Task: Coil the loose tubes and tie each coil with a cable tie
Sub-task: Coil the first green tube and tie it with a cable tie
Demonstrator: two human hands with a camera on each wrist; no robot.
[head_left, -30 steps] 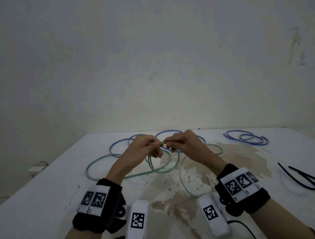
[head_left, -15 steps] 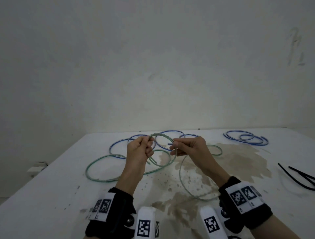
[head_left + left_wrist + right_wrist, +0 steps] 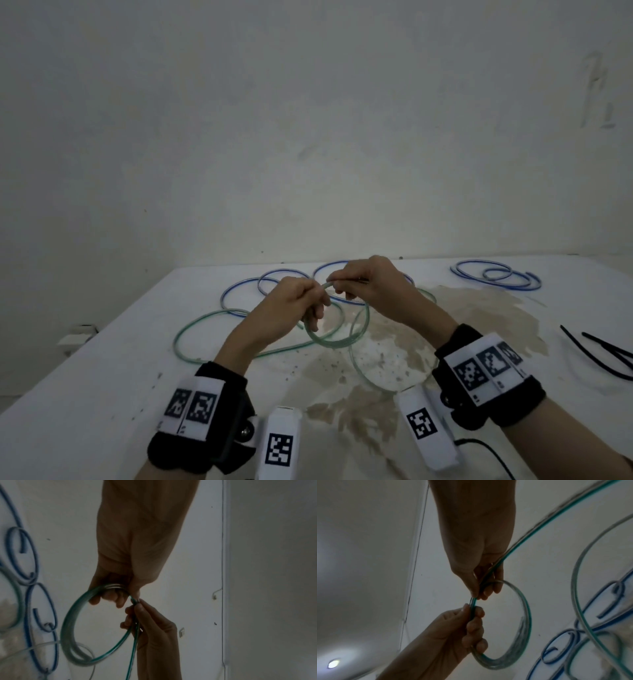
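I am holding a small coil of the clear green-striped plastic tube (image 3: 337, 337) above the white stained counter (image 3: 102, 394), near its middle. My left hand (image 3: 291, 308) is curling its fingers round the bunched turns at the top left of the coil, and my right hand (image 3: 370, 286) is pinching the same green tube just beside it, thumb against fingertips. In the head view my knuckles are covering the spot where the tube passes between both hands, so I cannot tell how many turns I am holding; in the left wrist view the far side of the coil (image 3: 72, 649) is smearing into a blur. The free length of the green tube is trailing down to the counter and looping off to the left, its end hidden under my left forearm.

Behind my hands, loose blue plastic tubes (image 3: 239, 291) are lying in overlapping rings on the counter, partly blocked by my hands. At the far right a separate coil of blue tube (image 3: 496, 275) is lying flat, well apart from the rest. At the right edge, black cable ties (image 3: 603, 353) are lying on the counter, cut off by the frame. A thin clear tube (image 3: 576, 595) is arcing across the right wrist view, both ends out of frame.
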